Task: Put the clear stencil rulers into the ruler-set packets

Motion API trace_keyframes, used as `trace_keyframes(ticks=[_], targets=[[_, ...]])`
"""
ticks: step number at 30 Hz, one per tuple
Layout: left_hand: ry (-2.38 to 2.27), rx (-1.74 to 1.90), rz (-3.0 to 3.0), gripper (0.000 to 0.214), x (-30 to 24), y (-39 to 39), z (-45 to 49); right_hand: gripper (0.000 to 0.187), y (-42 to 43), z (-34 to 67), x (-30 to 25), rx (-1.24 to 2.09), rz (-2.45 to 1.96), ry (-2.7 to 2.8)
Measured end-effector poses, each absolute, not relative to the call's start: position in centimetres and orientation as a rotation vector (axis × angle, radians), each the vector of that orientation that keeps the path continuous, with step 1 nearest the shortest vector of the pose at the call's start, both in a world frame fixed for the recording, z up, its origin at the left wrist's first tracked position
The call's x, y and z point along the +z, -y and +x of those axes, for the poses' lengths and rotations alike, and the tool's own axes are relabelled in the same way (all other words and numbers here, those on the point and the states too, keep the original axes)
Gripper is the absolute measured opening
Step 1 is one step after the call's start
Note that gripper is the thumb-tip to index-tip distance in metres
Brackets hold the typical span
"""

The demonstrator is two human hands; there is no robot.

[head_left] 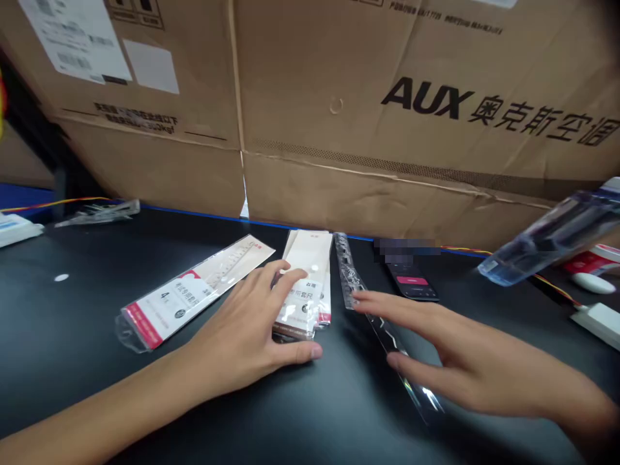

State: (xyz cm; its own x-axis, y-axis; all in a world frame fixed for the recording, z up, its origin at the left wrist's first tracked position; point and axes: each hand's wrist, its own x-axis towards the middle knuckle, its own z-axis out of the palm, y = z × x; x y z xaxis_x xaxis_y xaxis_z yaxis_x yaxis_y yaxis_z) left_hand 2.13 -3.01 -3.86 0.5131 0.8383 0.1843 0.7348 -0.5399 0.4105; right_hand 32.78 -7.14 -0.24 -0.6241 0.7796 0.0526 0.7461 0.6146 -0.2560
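Over the bench (pixel 58 336) now, and both hands are out in front. The left hand (pixel 237 329) sits on a stack of white ruler packets (pixel 310 252), fingers laid across the top, thumb at the near end. Is it gripping or only resting? Can't tell from here. The right hand (pixel 465 355) is wide open, fingers spread, holding nothing, and it's right over a clear plastic ruler (pixel 349 274) in its sleeve. That ruler's long axis runs slantwise, far end up by the carton (pixel 339 97), near end running down under the right hand's fingers, so the right hand is the nearer one to it. The stack lies just left of the ruler, with another ruler packet (pixel 188 297) flat beyond the left hand. A phone (pixel 411 287) sits farther out past the right fingers.
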Motion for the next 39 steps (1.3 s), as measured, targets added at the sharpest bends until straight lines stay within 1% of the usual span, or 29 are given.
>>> trace_keyframes(ticks=[2, 4, 9, 11, 15, 17, 27, 39], targets=[[-1.26, 0.474, 2.512, 0.083, -4.2, 3.0, 2.1, 0.078, 7.9, 35.0, -0.1, 0.303, -1.266, 2.751], [-1.224, 0.446, 2.524, 0.079, -4.4, 2.9, 2.3, 0.08, 8.4, 36.3, -0.4, 0.33, -1.285, 2.82], [-1.258, 0.438, 2.518, 0.071, -4.6, 2.9, 2.5, 0.065, 8.3, 35.0, -1.6, 0.32, -1.322, 2.786], [-1.266, 0.441, 2.52, 0.07, -4.7, 2.9, 2.4, 0.062, 8.1, 34.0, -1.8, 0.319, -1.333, 2.792], [-1.237, 0.485, 2.564, 0.067, -4.9, 2.9, 2.5, 0.069, 7.8, 32.8, -2.0, 0.326, -1.346, 2.779], [-1.213, 0.504, 2.593, 0.065, -4.9, 3.0, 2.5, 0.07, 7.7, 32.3, -2.2, 0.299, -1.345, 2.754], [-1.2, 0.524, 2.723, 0.052, -4.4, 3.8, 3.0, 0.045, 6.8, 29.7, -3.9, 0.036, -1.242, 2.65], [-1.17, 0.459, 2.695, 0.049, -4.2, 3.8, 3.2, 0.037, 5.6, 28.0, -5.2, -0.028, -1.277, 2.475]])
